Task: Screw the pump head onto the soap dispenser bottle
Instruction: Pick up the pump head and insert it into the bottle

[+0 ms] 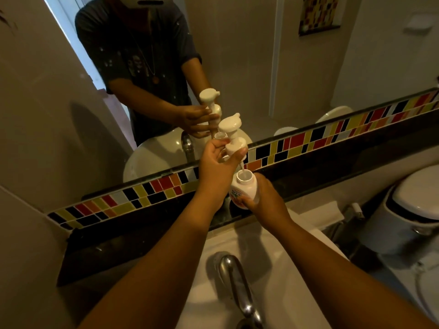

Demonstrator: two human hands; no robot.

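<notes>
Colourful mosaic tile strip (142,198) runs along the wall under the mirror (237,67). L hand (217,167) has its grip closed on the white plastic pump head (231,136) w/ collar pinched btwn thumb and fingers – held above the bottle, tilted, dip tube pointing down into the neck, collar not yet seated. Below, chrome tap (237,286) over the white ceramic sink (285,257). R hand (263,198) wraps the small white soap dispenser bottle (244,188) w/ orange label – upright, slightly tilted, mouth open, held in air above the sink's back edge. Far right, grey lidded bin (408,210).
</notes>
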